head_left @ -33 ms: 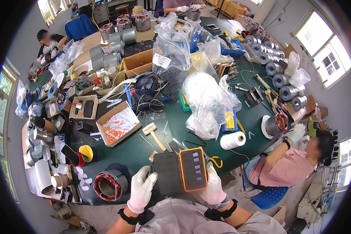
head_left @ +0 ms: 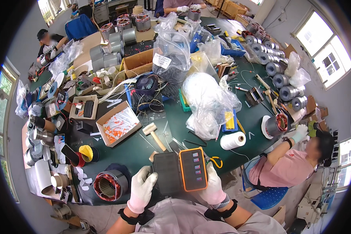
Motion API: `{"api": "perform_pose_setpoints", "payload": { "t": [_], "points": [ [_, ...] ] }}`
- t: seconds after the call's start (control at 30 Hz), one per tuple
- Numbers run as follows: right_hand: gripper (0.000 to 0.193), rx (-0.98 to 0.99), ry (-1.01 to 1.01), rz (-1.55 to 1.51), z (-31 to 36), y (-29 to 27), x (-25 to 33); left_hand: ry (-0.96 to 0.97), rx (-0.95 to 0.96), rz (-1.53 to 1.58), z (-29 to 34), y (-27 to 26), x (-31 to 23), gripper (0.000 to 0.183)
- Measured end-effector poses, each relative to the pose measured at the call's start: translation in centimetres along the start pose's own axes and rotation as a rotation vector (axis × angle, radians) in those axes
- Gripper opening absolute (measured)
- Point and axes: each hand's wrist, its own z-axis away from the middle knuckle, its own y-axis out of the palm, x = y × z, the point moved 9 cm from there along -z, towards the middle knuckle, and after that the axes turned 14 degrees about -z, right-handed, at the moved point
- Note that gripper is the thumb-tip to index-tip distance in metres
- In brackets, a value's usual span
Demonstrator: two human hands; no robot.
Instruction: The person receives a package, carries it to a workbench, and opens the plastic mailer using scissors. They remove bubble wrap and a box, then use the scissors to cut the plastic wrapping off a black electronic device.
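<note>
Before my body, above the table's near edge, I hold a black memory card case spread open like a book. Its right half has an orange rim, with several small blue-and-red cards set in a column. My left hand, in a white glove with a pink cuff, is closed on the left half's outer edge. The orange half's right edge is gripped by my right hand, gloved alike; some of its fingers are hidden behind the case. Yellow-handled scissors lie just beyond the case.
A stator with copper windings stands left of my hands. Further in lie a mallet, a carton of orange-and-white pieces, a white thread spool and plastic bags. A person in pink sits at the right beside another stator.
</note>
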Motion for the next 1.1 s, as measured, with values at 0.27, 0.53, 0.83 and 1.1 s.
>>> {"api": "perform_pose_setpoints", "payload": {
  "t": [0.27,0.53,0.83,1.1],
  "points": [
    [0.058,0.098,-0.032,0.4,-0.8,-0.3,0.0,0.033,-0.016,-0.019,-0.1,-1.1,-0.7,0.02],
    [0.054,0.152,0.013,0.248,-1.5,3.8,-1.7,0.17,-0.223,-0.354,1.5,-2.6,-0.2,0.031],
    [0.049,0.219,0.107,0.42,-2.8,5.7,-3.5,-0.061,-0.155,-0.087,3.5,-6.3,0.9,0.031],
    [0.046,0.39,0.021,0.849,-6.7,2.5,-5.7,0.083,-0.299,-0.38,1.9,-13.1,0.5,0.042]
  ]
}}
